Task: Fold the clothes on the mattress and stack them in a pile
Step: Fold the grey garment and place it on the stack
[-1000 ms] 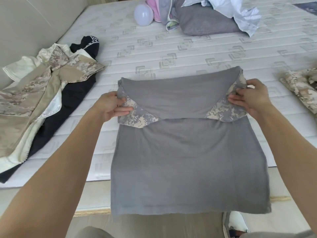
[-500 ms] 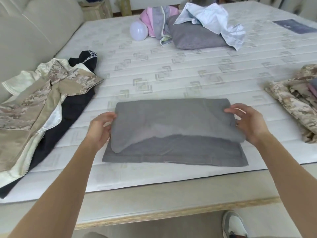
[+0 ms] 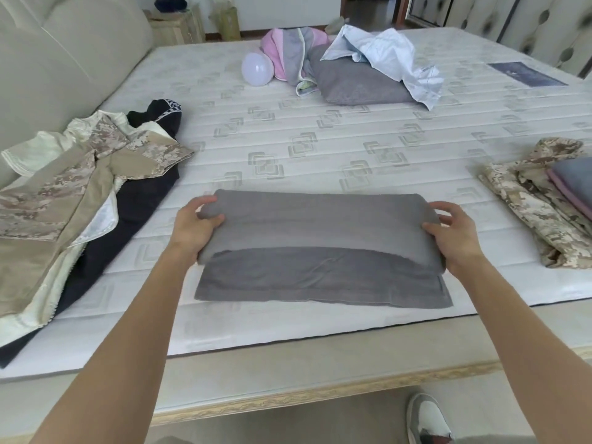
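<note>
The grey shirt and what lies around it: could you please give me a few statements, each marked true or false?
1. Both hands, left hand and right hand, hold the folded grey shirt at its ends. True.
2. The grey shirt hangs over the mattress edge. False: it lies wholly on the mattress.
3. A white balloon lies at the far side. True.
4. The camouflage pile on the right touches the grey shirt. False: bare mattress separates them.

We see a plain grey garment (image 3: 320,248) on the white mattress (image 3: 320,129) with its grey square motifs; tan camouflage clothes (image 3: 73,174) at nine o'clock, a pink-and-grey one (image 3: 288,49) at twelve.
</note>
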